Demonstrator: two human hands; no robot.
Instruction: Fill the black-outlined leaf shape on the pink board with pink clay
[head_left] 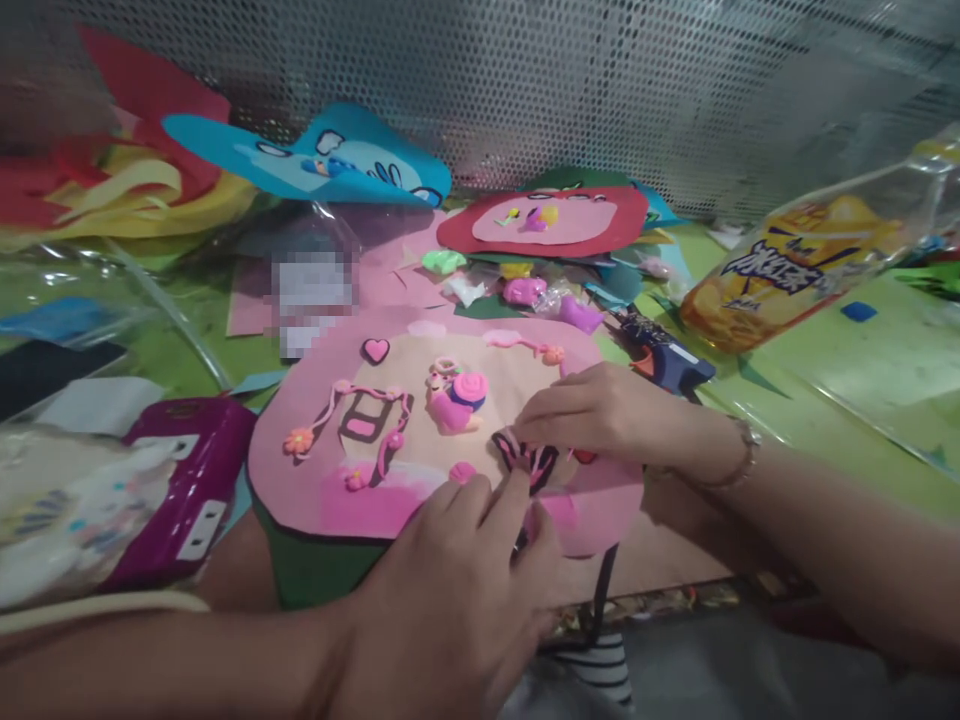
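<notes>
A pink, rounded paper craft (292,480) lies on a green sheet, with a clay snail (454,400) at its middle. To the snail's right, my right hand (585,410) has its fingertips together on a black-edged cutout with pink clay strips (529,460). My left hand (457,590) reaches in from below, its index finger and thumb closed at the cutout's lower edge. Part of the cutout is covered by my fingers. Clay flowers (298,441) joined by pink strands and a pink heart (376,350) decorate the left side.
A drink bottle (795,270) leans at the right, near a dark blue glue gun (664,355). Bagged clay lumps (525,291) lie behind the craft. Red (465,225) and blue paper crafts (225,145) stand farther back. A purple case (217,480) is at the left.
</notes>
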